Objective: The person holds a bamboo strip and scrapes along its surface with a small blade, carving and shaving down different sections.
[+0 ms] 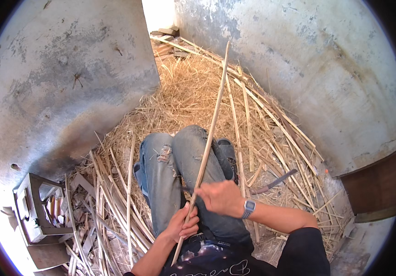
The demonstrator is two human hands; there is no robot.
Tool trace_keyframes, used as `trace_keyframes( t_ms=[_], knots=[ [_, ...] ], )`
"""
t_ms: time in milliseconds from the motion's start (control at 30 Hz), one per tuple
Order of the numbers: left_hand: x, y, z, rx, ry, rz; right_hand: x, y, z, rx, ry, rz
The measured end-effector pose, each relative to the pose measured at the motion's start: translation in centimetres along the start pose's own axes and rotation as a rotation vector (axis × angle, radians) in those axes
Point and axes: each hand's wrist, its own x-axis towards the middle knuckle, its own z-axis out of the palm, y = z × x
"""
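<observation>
A long pale strip, which looks like split bamboo (pixel 213 117), slants up from my lap past my knees, its far end raised over the straw. My left hand (pixel 182 224) is closed around its lower part, close to my waist. Just above that, my right hand (pixel 222 198) is clenched in a fist against the strip. A small dark, narrow piece pokes out left of the strip beside this fist; what the fist holds is mostly hidden. On the floor to the right lies a curved dark blade with a handle (pixel 273 182), apart from both hands.
Straw and shavings (pixel 188 87) cover the floor ahead. Long strips (pixel 271 115) lie along the right wall (pixel 308 50), and more strips (pixel 110 198) are heaped at left. A broken box-like frame (pixel 34 211) stands by the left wall (pixel 69 69). A brown panel (pixel 375 186) is at right.
</observation>
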Motion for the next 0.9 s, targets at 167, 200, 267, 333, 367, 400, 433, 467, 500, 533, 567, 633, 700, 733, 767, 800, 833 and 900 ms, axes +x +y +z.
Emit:
trace_keyframes(
  t_ms=[167, 200, 267, 333, 367, 400, 433, 467, 500, 533, 567, 633, 700, 733, 767, 800, 833, 900],
  knots=[
    [0.1, 0.1, 1.4, 0.528, 0.242, 0.140, -1.1, 0.6, -1.2, -0.001, -0.084, 0.030],
    [-0.1, 0.0, 1.5, 0.529, 0.243, 0.141, -0.3, 1.6, -1.4, -0.008, -0.040, 0.041],
    [-0.8, -0.3, 1.7, 0.738, 0.311, 0.198, 2.9, 4.6, -2.1, -0.082, 0.118, 0.069],
    [-1.4, -0.6, 2.1, 0.731, 0.323, 0.187, 5.7, 9.0, -2.7, -0.164, 0.128, 0.194],
    [-1.6, -0.8, 2.2, 0.719, 0.339, 0.178, 7.4, 10.8, -3.1, -0.187, 0.152, 0.220],
    [-1.8, -1.0, 2.2, 0.722, 0.340, 0.180, 9.0, 12.5, -3.5, -0.209, 0.175, 0.242],
    [-1.9, -1.2, 2.2, 0.706, 0.337, 0.171, 10.5, 14.2, -3.7, -0.209, 0.179, 0.243],
    [-1.9, -1.3, 2.2, 0.689, 0.334, 0.163, 11.8, 15.8, -3.8, -0.246, 0.275, 0.238],
    [-2.0, -1.4, 2.1, 0.690, 0.339, 0.165, 12.7, 16.6, -3.7, -0.278, 0.369, 0.230],
    [-2.1, -1.5, 2.0, 0.666, 0.324, 0.164, 13.3, 16.8, -3.5, -0.272, 0.366, 0.227],
    [-2.1, -1.5, 1.9, 0.642, 0.307, 0.161, 13.7, 17.0, -3.4, -0.273, 0.370, 0.258],
    [-2.0, -1.3, 2.1, 0.650, 0.318, 0.161, 13.7, 16.0, -3.3, -0.261, 0.379, 0.269],
    [-1.9, -1.0, 2.6, 0.653, 0.334, 0.156, 12.2, 14.3, -2.8, -0.219, 0.266, 0.238],
    [-1.6, -0.6, 3.2, 0.665, 0.340, 0.142, 10.9, 13.4, -2.9, -0.191, 0.165, 0.215],
    [-1.5, -0.4, 3.4, 0.675, 0.355, 0.132, 9.5, 12.0, -2.3, -0.153, 0.160, 0.164],
    [-1.3, -0.3, 3.3, 0.671, 0.355, 0.127, 8.0, 10.3, -1.8, -0.119, 0.156, 0.114],
    [-1.4, -0.2, 3.1, 0.637, 0.344, 0.124, 6.6, 8.0, -1.6, -0.085, 0.145, 0.052],
    [-1.1, 0.2, 2.9, 0.607, 0.322, 0.113, 3.1, 4.2, -1.3, -0.035, 0.076, 0.017]
  ],
)
